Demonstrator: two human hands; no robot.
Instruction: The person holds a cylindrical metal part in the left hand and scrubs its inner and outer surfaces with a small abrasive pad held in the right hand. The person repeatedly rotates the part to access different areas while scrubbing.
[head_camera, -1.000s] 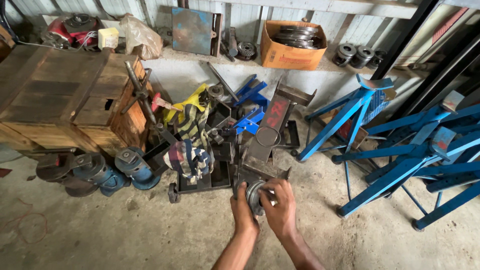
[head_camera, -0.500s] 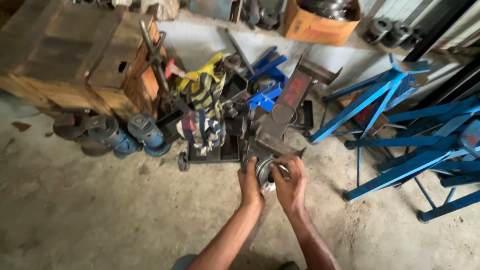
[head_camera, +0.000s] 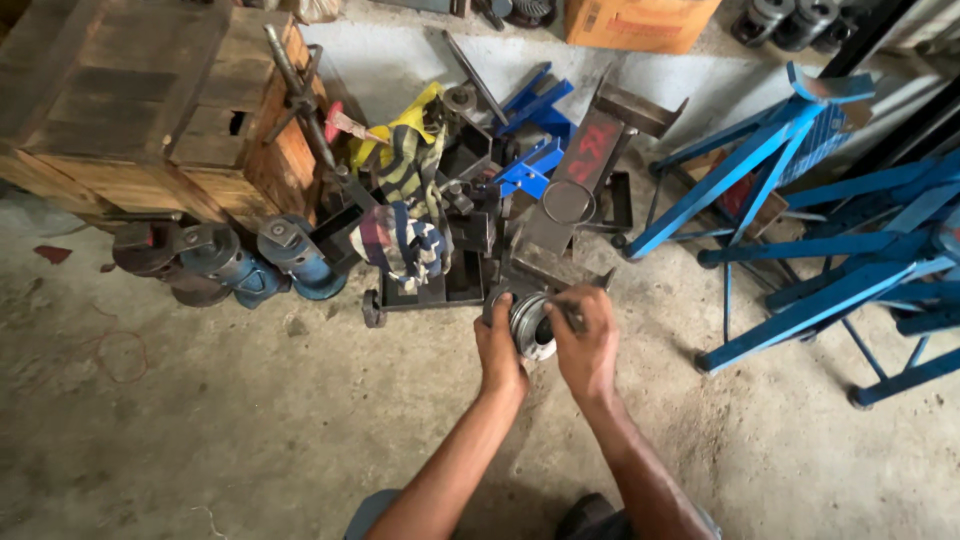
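Presently the left hand (head_camera: 498, 352) and right hand (head_camera: 588, 345) are both clamped on a round metal ring part (head_camera: 530, 325), held low above the concrete floor (head_camera: 250, 440) beside the scrap pile (head_camera: 470, 230). Risk: greasy metal slipping, pinching fingers or dropping onto the feet below.

We are looking down at a stained, dusty concrete floor (head_camera: 200, 440). A worn wooden crate (head_camera: 140, 100) is sitting at the upper left, against a low pale ledge (head_camera: 400, 60) that is carrying an orange cardboard box (head_camera: 640, 20). Blue metal stands (head_camera: 800, 200) are crowding the right side. Dull daylight is falling evenly, throwing only soft shadows across the ground.
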